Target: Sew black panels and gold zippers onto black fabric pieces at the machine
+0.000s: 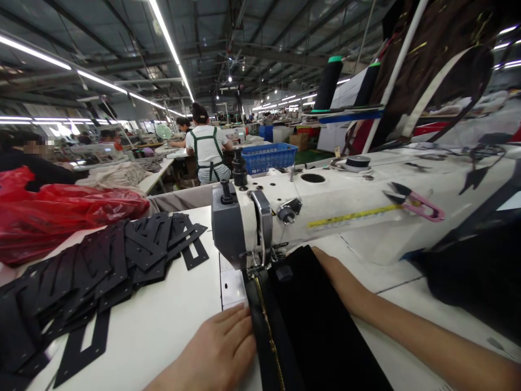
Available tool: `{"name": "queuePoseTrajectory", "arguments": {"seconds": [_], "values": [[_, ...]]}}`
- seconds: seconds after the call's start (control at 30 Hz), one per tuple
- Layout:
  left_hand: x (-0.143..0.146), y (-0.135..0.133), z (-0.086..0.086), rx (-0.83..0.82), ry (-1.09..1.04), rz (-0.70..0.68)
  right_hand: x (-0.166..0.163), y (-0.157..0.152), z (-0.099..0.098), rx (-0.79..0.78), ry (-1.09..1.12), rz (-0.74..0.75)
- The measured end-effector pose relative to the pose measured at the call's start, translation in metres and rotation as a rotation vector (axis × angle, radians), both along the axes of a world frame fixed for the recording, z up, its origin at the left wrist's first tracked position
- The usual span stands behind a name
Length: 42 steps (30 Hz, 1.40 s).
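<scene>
A black fabric piece lies under the needle area of a white sewing machine. A gold-toothed zipper runs lengthwise along its left part, up to the presser foot. My left hand lies beside the zipper strip, fingers flat and close together, their tips against its left edge; the thumb is hidden. At the fabric's far right edge is my right hand, its fingers hidden behind the black cloth, so its grip does not show.
Black frame-shaped pieces lie piled on the left, beside a red plastic bag. Pink-handled snips rest on the machine arm, near a yellow measuring tape. Thread cones stand behind. A person sits ahead, near a blue basket.
</scene>
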<state>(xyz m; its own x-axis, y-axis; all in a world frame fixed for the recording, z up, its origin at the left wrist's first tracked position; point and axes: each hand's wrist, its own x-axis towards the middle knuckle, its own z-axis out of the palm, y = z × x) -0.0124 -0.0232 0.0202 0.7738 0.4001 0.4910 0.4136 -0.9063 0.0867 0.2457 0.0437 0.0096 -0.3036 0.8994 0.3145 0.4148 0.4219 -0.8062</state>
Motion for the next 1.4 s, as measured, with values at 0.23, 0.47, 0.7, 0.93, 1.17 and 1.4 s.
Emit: {"name": "queuePoseTrajectory", "arguments": {"seconds": [0.23, 0.47, 0.7, 0.93, 1.17, 1.4], "values": [[0.006, 0.004, 0.002, -0.207, 0.062, 0.280, 0.002, 0.004, -0.001, -0.117, 0.107, -0.041], [0.017, 0.005, -0.004, -0.096, 0.096, 0.369, 0.002, 0.003, 0.009, -0.175, 0.159, -0.045], [0.018, 0.002, -0.007, -0.064, 0.067, 0.391, 0.005, 0.007, -0.001, -0.260, 0.151, 0.003], [0.023, 0.000, 0.006, -0.216, 0.194, 0.461, 0.005, -0.001, 0.005, -0.036, -0.238, -0.022], [0.023, 0.000, 0.005, -0.156, 0.112, 0.442, 0.015, 0.006, 0.012, 0.054, -0.172, -0.143], [0.022, 0.003, 0.007, -0.111, 0.118, 0.418, 0.004, 0.024, 0.004, 0.054, -0.462, -0.188]]}}
